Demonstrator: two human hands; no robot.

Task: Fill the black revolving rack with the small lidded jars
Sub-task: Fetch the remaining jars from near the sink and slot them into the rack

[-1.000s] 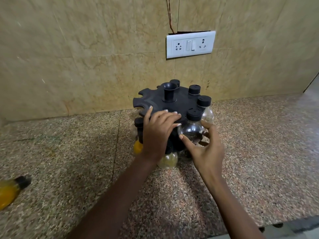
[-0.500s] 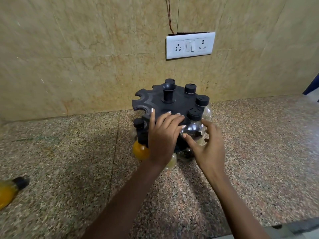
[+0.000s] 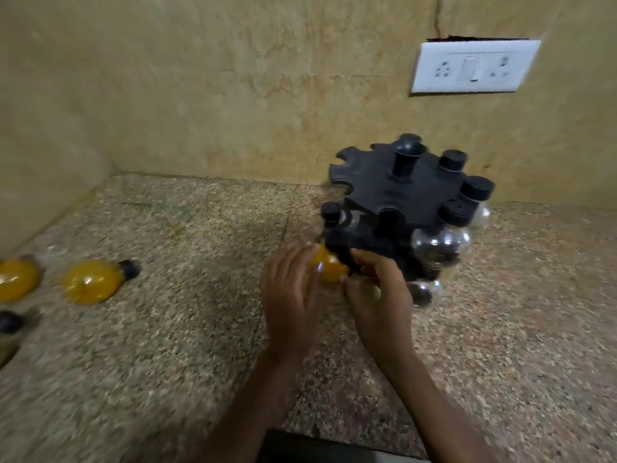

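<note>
The black revolving rack [image 3: 397, 195] stands on the counter against the wall, right of centre. Clear jars with black lids [image 3: 440, 242] hang in its right-hand slots on both tiers, and a yellow jar [image 3: 329, 270] hangs in the lower tier at the front left. My left hand [image 3: 290, 295] is just left of that yellow jar, fingers relaxed and its fingertips at the jar. My right hand [image 3: 380, 295] is at the rack's lower tier with loosely bent fingers touching it. Two yellow jars [image 3: 90, 280] lie on their sides at the far left.
A dark-lidded jar [image 3: 10, 322] shows at the left edge, partly cut off. A white switch and socket plate [image 3: 474, 66] is on the wall above the rack. The speckled stone counter [image 3: 183, 329] ends in a corner at the left wall. Its front edge runs along the bottom.
The view has swung left, showing more jars on the counter. Both hands have dropped from the rack's top tier to its lower tier, near the yellow jar.
</note>
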